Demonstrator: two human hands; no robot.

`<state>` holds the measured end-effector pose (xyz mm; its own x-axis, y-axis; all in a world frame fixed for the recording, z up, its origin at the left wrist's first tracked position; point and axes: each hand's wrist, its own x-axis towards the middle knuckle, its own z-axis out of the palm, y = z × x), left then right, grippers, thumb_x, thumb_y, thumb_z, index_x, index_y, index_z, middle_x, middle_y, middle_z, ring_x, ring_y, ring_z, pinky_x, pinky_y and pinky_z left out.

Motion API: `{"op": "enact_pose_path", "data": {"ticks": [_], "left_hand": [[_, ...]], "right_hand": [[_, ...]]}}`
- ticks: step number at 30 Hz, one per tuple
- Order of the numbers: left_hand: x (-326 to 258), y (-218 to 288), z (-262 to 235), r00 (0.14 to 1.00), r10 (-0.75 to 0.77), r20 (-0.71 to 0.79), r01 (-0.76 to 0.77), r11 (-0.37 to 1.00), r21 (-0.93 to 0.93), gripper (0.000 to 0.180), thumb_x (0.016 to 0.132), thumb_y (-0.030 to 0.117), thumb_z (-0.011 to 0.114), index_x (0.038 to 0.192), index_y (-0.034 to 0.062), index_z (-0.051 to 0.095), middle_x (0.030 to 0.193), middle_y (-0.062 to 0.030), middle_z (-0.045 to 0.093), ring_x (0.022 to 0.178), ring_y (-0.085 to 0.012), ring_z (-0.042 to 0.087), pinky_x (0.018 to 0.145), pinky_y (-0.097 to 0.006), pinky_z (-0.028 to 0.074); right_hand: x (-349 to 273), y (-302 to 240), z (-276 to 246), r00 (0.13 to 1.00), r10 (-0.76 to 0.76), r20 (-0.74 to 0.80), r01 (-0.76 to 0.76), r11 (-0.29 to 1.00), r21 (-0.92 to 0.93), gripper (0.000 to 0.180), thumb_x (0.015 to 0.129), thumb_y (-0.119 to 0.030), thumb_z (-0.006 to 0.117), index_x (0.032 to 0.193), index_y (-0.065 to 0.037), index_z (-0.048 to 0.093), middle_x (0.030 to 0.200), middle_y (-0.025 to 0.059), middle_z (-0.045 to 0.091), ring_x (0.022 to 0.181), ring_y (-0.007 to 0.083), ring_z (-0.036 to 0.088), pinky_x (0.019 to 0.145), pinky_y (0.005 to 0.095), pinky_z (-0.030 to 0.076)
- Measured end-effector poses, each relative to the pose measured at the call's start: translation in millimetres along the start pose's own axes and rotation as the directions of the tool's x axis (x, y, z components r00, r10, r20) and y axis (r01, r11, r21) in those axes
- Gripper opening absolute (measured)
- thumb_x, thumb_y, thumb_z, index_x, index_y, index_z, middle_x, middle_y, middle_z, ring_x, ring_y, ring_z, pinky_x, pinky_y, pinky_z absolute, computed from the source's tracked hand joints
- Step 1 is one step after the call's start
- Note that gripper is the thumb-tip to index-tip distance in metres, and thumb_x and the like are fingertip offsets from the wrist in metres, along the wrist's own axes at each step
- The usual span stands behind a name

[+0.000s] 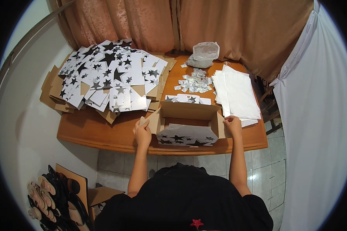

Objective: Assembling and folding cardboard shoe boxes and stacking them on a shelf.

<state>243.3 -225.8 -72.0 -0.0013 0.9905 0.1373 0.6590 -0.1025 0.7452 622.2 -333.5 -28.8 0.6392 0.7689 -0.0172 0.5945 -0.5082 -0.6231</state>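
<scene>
While the open star-printed box (187,125) sits at the near edge of the desk (92,133), the left hand (142,133) pinches its left flap (155,119) and the right hand (233,125) grips the right flap. Behind it lie flat star-printed sheets (110,75), small silver pieces (196,82) and white paper (239,94).

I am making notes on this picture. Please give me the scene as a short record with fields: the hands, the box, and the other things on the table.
left hand: grips the left flap of the box
right hand: holds the right flap
box: open cardboard, star-printed front, at the near table edge
table: wooden, brown
flat boxes: star-printed pile, far left
white sheets: stack at right
small packets: scattered, centre back
plastic bag: behind the packets
</scene>
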Motion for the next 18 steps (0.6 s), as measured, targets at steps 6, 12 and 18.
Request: {"op": "enact_pose_path", "data": {"ticks": [6, 12, 18], "left_hand": [[9.8, 62.0, -8.8, 0.925, -0.172, 0.338, 0.035, 0.926, 0.375, 0.088, 0.07, 0.066, 0.055, 0.119, -0.0067, 0.051, 0.141, -0.0265, 0.024, 0.133, -0.0396, 0.016, 0.105, -0.056, 0.01], [24.6, 47.6, 8.4, 0.767, -0.202, 0.609, 0.052, 0.966, 0.255, 0.133, 0.054, 0.075, 0.063, 0.133, -0.0174, 0.008, 0.143, -0.0325, -0.003, 0.134, -0.04, -0.011, 0.106, -0.055, 0.003], [10.8, 26.2, 13.0, 0.768, -0.03, 0.64, -0.164, 0.956, 0.243, 0.147, 0.04, 0.067, 0.077, 0.138, -0.0069, -0.003, 0.144, -0.0273, -0.01, 0.135, -0.0374, -0.013, 0.107, -0.051, -0.001]], "right_hand": [[-21.1, -2.2, 24.9, 0.933, -0.256, -0.251, 0.131, 0.895, -0.426, 0.014, 0.075, -0.018, 0.064, 0.087, -0.011, 0.067, 0.095, 0.0095, 0.059, 0.085, 0.0297, 0.055, 0.072, 0.0403, 0.045], [-26.7, -24.5, 41.1, 0.962, -0.188, -0.198, 0.119, 0.941, -0.316, 0.021, 0.077, -0.016, 0.06, 0.093, -0.003, 0.063, 0.091, 0.016, 0.06, 0.085, 0.034, 0.057, 0.073, 0.0432, 0.047], [-18.5, -25.0, 38.0, 0.992, -0.107, -0.062, 0.094, 0.978, -0.187, 0.048, 0.076, -0.009, 0.06, 0.122, -0.009, 0.045, 0.094, 0.0202, 0.061, 0.086, 0.0358, 0.059, 0.074, 0.0429, 0.047]]}}
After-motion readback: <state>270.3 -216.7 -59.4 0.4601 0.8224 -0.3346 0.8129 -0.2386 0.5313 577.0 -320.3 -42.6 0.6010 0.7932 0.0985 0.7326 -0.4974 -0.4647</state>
